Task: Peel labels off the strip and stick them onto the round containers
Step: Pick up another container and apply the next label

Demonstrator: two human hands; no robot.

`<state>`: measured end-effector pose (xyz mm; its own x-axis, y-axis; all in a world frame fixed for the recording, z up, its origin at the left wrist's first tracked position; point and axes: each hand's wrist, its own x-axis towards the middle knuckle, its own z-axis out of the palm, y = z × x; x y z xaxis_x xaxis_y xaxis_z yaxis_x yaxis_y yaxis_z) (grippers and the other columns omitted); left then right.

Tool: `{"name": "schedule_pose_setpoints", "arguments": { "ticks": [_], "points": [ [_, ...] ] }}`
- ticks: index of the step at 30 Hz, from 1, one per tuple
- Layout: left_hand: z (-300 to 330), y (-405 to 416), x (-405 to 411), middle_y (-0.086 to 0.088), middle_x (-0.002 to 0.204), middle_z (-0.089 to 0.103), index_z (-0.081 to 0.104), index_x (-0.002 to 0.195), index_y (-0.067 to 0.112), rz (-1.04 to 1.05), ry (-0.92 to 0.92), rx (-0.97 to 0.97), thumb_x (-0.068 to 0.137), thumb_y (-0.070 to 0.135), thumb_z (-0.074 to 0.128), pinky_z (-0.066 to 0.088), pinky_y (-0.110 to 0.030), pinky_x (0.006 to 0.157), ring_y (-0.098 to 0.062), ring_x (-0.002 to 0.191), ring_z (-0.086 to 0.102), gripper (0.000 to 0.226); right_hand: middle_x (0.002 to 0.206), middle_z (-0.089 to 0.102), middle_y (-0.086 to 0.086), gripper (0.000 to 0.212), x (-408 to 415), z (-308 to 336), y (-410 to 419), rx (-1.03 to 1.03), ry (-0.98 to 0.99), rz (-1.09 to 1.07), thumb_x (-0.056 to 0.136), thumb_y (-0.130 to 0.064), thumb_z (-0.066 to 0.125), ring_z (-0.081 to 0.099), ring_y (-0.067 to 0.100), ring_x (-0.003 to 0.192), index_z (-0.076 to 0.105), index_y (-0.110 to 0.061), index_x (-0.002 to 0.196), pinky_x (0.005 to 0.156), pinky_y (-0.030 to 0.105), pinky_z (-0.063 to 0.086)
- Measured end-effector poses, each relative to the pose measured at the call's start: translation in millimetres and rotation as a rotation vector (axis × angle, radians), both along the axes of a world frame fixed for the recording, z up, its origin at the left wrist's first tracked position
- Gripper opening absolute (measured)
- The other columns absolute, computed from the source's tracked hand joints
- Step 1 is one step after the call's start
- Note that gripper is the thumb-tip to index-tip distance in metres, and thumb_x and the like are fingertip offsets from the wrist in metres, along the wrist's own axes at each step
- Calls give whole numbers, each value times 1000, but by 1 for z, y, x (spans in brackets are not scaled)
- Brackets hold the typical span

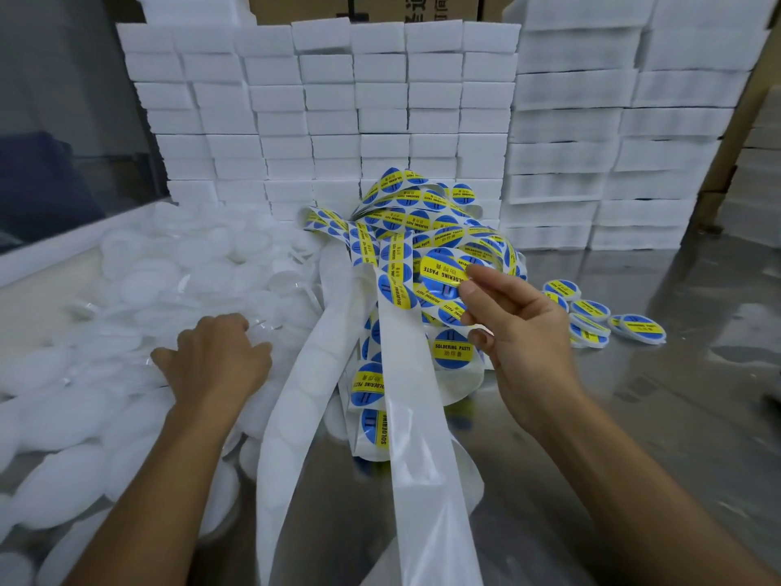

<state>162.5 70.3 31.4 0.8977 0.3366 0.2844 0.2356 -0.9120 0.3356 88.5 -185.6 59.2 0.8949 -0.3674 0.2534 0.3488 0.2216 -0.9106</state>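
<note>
Bare backing strip (427, 480) foremost — steel table (634, 437) open rightward

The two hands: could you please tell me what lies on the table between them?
In the head view, the label strip and its peeled white backing run between the left hand and the right hand.

The right hand (515, 319) pinches a round blue and yellow label (443, 277) above the tangled label strip (393, 289), which lies in the middle of the metal surface (634, 416). The left hand (215, 357) rests on the pile of white round containers (126, 289) at the left edge. Five labelled containers (591, 310) lie near the right edge. White foam blocks (338, 99) stand stacked along the far edge.
</note>
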Motion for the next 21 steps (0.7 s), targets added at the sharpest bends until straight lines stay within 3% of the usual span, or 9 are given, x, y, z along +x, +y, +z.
{"name": "schedule_pose_setpoints", "arguments": {
  "ticks": [3, 5, 9, 14, 21],
  "points": [
    [-5, 0, 5, -2, 106, 68, 68, 105, 23, 1, -12, -14, 91, 33, 60, 26, -41, 93, -31, 105, 58, 19, 77, 75, -6, 21, 1, -1, -1, -21, 6, -6, 84, -10, 74, 64, 5, 60, 73, -23, 100, 52, 16, 48],
    [-7, 0, 6, 0, 89, 67, 68, 89, 21, -8, -57, -23, 94, 33, 54, 23, -41, 86, -30, 96, 58, 19, 75, 76, -7, 18, 1, -2, -1, -43, 11, -20, 84, -11, 74, 65, 3, 59, 74, -25, 95, 52, 16, 49],
    [-10, 1, 8, -2, 127, 63, 59, 127, 34, -65, -27, -37, 95, 32, 53, 25, -41, 94, -31, 118, 52, 32, 73, 74, -8, 17, 2, -3, -2, -28, 13, -30, 84, -10, 74, 65, 3, 59, 73, -24, 92, 51, 16, 49],
    [-12, 3, 11, 0, 113, 68, 69, 108, 29, -50, -134, -83, 91, 24, 59, 25, -39, 89, -28, 105, 58, 20, 70, 73, -7, 9, 4, -4, -2, 1, 34, -42, 86, -11, 73, 63, 3, 55, 71, -20, 87, 49, 17, 48],
    [-12, 2, 11, -2, 95, 70, 66, 87, 27, -41, -186, -63, 90, 22, 64, 25, -37, 83, -30, 96, 59, 6, 68, 71, -9, 8, 5, -4, -3, -8, 50, -21, 87, -14, 72, 63, 3, 57, 71, -21, 86, 50, 19, 49]
  ]
}}
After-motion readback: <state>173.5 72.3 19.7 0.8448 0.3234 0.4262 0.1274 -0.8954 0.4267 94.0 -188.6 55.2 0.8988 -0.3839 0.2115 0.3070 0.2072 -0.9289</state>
